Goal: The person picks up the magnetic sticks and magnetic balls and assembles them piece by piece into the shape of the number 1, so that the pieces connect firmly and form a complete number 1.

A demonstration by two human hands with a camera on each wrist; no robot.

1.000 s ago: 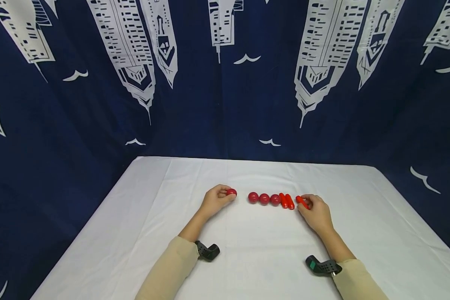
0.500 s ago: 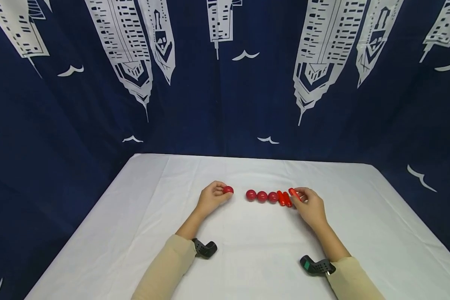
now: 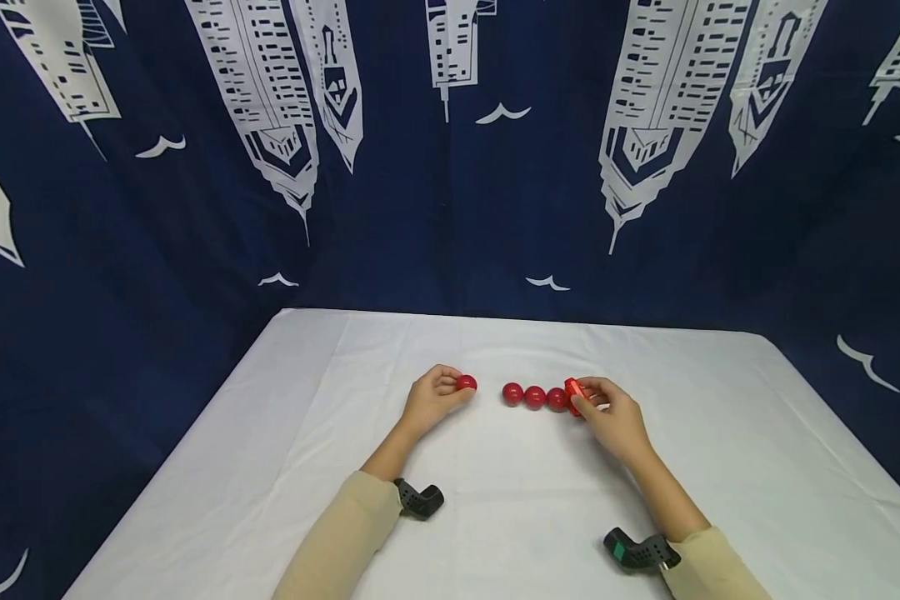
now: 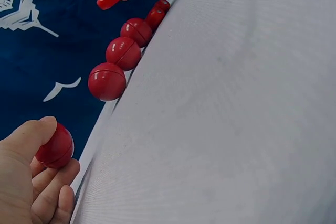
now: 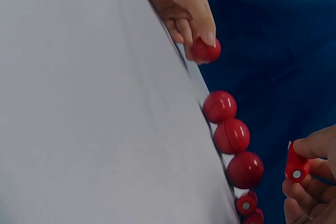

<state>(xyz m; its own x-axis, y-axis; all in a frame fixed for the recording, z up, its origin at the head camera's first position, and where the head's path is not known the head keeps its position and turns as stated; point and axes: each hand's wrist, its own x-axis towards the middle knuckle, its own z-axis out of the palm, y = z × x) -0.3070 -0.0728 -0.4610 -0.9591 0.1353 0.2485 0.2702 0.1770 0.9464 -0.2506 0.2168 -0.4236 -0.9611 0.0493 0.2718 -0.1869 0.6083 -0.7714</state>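
Observation:
My left hand [image 3: 427, 406] pinches a red ball [image 4: 56, 148] between thumb and fingers, left of the row. Three glossy red balls [image 5: 231, 136] lie side by side on the white table, each with a seam line. Two short red rods [image 4: 155, 18] continue the row at its right end; in the head view they are mostly hidden behind my right hand [image 3: 617, 422]. That hand pinches another red rod [image 5: 297, 168], which has a round silvery spot at its end. In the left wrist view this rod is raised above the row and apart from it.
A white cloth covers the table [image 3: 495, 517], its far edge just behind the row. Behind it hangs a dark blue curtain [image 3: 390, 242] printed with white buildings and birds. Dark devices [image 3: 420, 502] are strapped to both wrists.
My right hand has moved left with its rod, from beside the row's right end to over the lying rods. My left hand keeps its ball in about the same place.

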